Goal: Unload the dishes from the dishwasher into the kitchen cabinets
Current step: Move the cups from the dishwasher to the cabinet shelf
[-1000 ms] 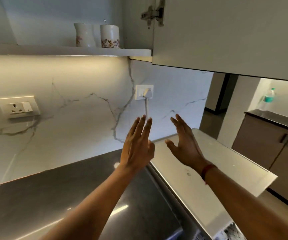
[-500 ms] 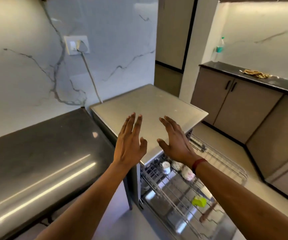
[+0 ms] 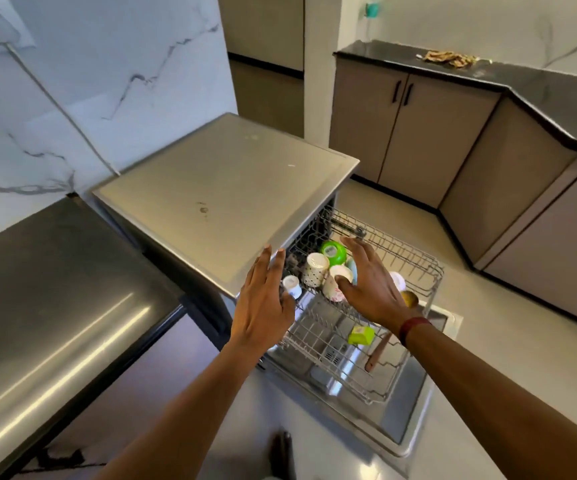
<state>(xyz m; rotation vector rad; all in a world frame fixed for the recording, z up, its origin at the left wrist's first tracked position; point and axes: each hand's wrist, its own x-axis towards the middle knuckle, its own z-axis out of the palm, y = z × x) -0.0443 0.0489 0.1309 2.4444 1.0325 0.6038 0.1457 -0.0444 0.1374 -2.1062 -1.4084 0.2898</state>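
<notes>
Reaching lower than before: left hand (image 3: 262, 299) and right hand (image 3: 370, 285) now above pulled-out rack (image 3: 415, 268) of cups (image 3: 315, 270); fingers (image 3: 359, 250) straight, spread, holding nothing.

A single wide-angle view was taken from the person's head, above and near the open dishwasher (image 3: 231, 188). It faced forward and steeply down. Both forearms crossed the frame from the bottom edge, with the left hand (image 3: 262, 303) and right hand (image 3: 370, 289) near mid-frame, close to the lens. The pulled-out rack (image 3: 401, 251) lay just beyond them. The steel counter (image 3: 55, 306) filled the left side; the cabinets (image 3: 415, 133) stood farther off at upper right.
</notes>
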